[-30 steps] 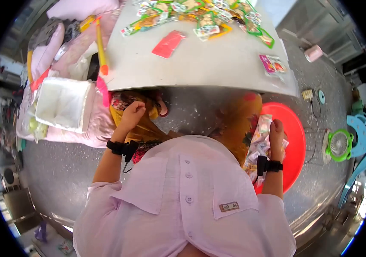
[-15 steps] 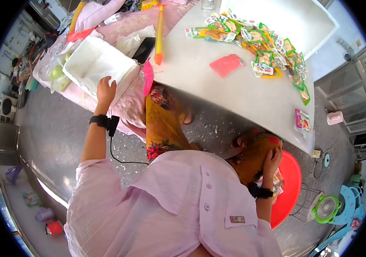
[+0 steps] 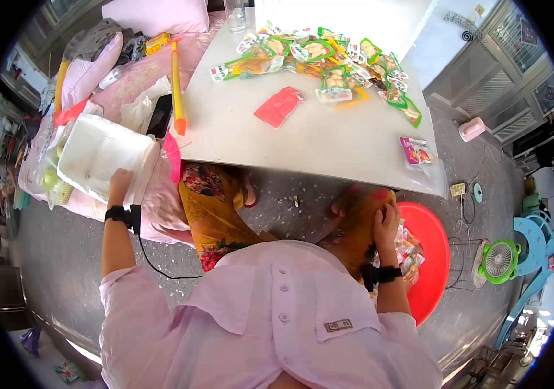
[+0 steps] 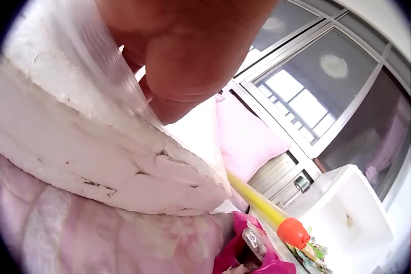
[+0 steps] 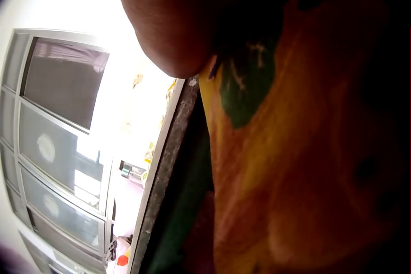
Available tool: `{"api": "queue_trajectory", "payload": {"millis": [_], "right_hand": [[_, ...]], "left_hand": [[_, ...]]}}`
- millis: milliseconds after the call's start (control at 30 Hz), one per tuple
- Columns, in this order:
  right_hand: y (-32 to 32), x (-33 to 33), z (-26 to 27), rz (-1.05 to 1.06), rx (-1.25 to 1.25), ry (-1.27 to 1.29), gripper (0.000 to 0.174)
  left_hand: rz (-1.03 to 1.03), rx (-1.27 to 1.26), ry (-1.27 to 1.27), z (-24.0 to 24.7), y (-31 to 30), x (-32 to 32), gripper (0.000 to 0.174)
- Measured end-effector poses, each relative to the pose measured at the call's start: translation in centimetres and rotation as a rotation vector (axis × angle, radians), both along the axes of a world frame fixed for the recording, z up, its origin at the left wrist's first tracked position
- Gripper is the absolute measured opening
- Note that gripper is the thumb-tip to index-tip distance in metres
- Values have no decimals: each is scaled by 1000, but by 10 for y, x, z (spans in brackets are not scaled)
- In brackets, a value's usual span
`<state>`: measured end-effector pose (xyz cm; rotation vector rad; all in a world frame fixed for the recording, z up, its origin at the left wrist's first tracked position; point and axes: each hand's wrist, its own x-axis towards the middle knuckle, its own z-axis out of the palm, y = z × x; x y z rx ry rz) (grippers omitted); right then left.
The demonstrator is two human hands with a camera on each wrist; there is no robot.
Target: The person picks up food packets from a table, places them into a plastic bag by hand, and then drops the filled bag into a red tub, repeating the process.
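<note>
In the head view, my left hand [image 3: 119, 186] is at the near rim of a white foam box [image 3: 143, 159]. The left wrist view shows that hand [image 4: 186, 36] with bent fingers over the box's edge [image 4: 109, 158], beside clear plastic film [image 4: 99, 46]; the fingertips are partly hidden. My right hand [image 3: 386, 223] rests on the knee in patterned yellow trousers [image 3: 358, 243], fingers relaxed. Close up in the right wrist view, part of this hand [image 5: 192, 10] touches the dark-lit cloth [image 5: 257, 177].
On the table [image 3: 225, 146] lie many small food packets [image 3: 335, 78], a red packet [image 3: 279, 107] and a purple one [image 3: 416, 150]. A yellow stick [image 3: 176, 87] and a phone [image 3: 160, 117] are near its left edge. A red basin [image 3: 436, 259] holds packets at the right.
My left hand has gone from above the lap to the white box's near rim. My right hand has moved from over the basin onto the knee. The head view has shifted.
</note>
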<state>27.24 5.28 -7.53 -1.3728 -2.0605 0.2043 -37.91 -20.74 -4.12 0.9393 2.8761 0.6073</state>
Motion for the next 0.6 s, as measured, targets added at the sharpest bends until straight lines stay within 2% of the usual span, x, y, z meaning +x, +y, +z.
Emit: {"api": "queue_trajectory", "payload": {"millis": [33, 133, 333, 600], "right_hand": [[0, -1, 1, -2, -2, 3, 29], [-1, -1, 2, -13, -9, 12, 29], [-3, 0, -1, -22, -9, 29, 29], [-2, 0, 2, -10, 6, 25, 28]], "left_hand": [[5, -43, -107, 15, 5, 12, 30], [-7, -51, -151, 12, 7, 2, 31], [-104, -198, 85, -13, 8, -17, 22], [-31, -120, 221, -7, 4, -16, 21]]}}
